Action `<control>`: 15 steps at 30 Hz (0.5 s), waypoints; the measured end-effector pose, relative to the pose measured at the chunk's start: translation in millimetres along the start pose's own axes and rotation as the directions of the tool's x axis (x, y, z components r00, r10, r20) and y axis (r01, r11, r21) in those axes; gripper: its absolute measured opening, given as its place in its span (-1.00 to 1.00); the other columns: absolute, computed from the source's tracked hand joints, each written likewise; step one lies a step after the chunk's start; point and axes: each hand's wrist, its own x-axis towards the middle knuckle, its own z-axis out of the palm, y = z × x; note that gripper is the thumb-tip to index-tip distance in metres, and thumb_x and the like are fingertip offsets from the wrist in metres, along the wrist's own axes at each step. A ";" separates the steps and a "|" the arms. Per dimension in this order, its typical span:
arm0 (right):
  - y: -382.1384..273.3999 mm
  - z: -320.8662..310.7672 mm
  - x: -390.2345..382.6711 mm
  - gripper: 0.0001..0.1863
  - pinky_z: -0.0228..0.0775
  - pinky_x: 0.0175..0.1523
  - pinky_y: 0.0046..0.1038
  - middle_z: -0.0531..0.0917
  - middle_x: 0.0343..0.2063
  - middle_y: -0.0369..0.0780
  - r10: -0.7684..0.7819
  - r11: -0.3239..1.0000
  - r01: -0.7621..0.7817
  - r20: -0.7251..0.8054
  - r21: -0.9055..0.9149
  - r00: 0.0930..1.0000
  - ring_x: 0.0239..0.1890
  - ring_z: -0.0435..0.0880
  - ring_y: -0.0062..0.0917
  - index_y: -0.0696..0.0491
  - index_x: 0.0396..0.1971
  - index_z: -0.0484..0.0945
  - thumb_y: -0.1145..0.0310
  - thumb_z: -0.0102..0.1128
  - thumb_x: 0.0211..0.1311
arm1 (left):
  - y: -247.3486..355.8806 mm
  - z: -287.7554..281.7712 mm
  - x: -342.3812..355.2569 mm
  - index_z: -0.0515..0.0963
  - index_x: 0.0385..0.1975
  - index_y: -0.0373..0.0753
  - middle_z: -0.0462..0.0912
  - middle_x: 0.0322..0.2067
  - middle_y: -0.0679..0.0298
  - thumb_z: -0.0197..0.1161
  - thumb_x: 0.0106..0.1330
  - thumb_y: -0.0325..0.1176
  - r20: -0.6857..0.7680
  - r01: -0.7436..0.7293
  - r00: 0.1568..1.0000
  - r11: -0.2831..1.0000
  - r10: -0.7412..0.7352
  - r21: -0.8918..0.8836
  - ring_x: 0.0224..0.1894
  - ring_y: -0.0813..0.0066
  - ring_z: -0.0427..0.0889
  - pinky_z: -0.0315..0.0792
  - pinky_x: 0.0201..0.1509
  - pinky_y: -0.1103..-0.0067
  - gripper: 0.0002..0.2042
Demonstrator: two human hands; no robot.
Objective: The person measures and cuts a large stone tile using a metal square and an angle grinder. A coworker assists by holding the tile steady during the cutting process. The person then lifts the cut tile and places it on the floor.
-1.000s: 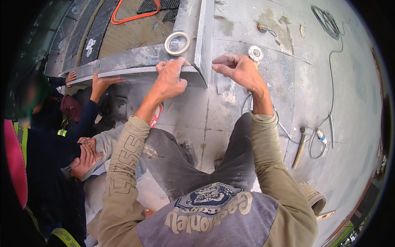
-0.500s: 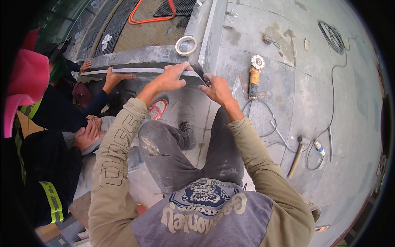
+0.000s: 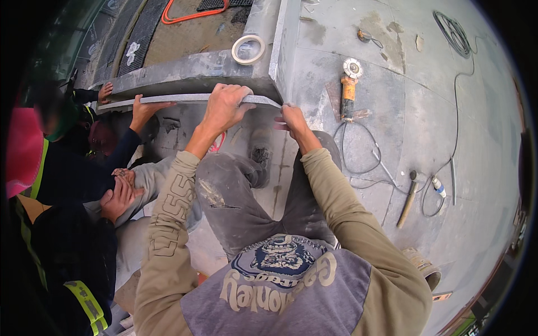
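My left hand is closed over the top edge of a long, thin grey stone slab, which lies along the front of a raised grey stone border. My right hand has its fingers curled on the slab's right end, at the corner beside a side panel. A co-worker's hand supports the slab further left, and another hand is at its far-left end. A cream tape roll rests on the border just behind my hands.
Co-workers crowd my left. An angle grinder, a hammer, a plug, a coiled hose and a bucket are on the paving at my right. An orange cord lies inside the border.
My right hand has come down and left from open air onto the slab's end corner. My left hand stays on the top edge. The grinder now shows fully beside my right arm.
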 end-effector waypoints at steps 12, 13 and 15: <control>-56.4 19.8 -56.2 -0.49 0.57 0.16 -0.10 0.76 0.02 0.07 -0.712 0.458 0.639 0.175 -0.619 0.680 0.11 0.71 0.04 0.08 0.19 0.67 0.13 0.45 0.35 | -35.5 -15.6 -8.7 0.78 -0.18 -0.17 0.81 -0.20 0.20 0.68 0.14 -0.18 -0.157 0.249 0.931 0.888 -0.329 -0.387 0.02 0.17 0.70 0.33 0.42 0.23 -0.67; -66.8 23.4 -62.6 -0.50 0.58 0.13 -0.11 0.77 0.01 0.06 -0.735 0.442 0.672 0.190 -0.594 0.651 0.09 0.73 0.02 0.06 0.18 0.68 0.10 0.46 0.36 | -40.1 -14.6 -10.3 0.78 -0.18 -0.17 0.81 -0.18 0.20 0.68 0.15 -0.18 -0.159 0.253 0.922 0.860 -0.354 -0.443 0.01 0.16 0.70 0.35 0.42 0.24 -0.68; -82.0 28.6 -64.4 -0.52 0.60 0.06 -0.12 0.79 -0.05 0.05 -0.741 0.408 0.686 0.220 -0.603 0.634 0.01 0.76 0.01 0.03 0.17 0.69 0.06 0.46 0.39 | -51.3 -15.4 -15.7 0.77 -0.12 -0.27 0.81 -0.17 0.29 0.60 0.32 -0.28 -0.184 0.257 0.872 0.744 -0.453 -0.617 -0.02 0.41 0.72 0.49 0.27 0.41 -0.74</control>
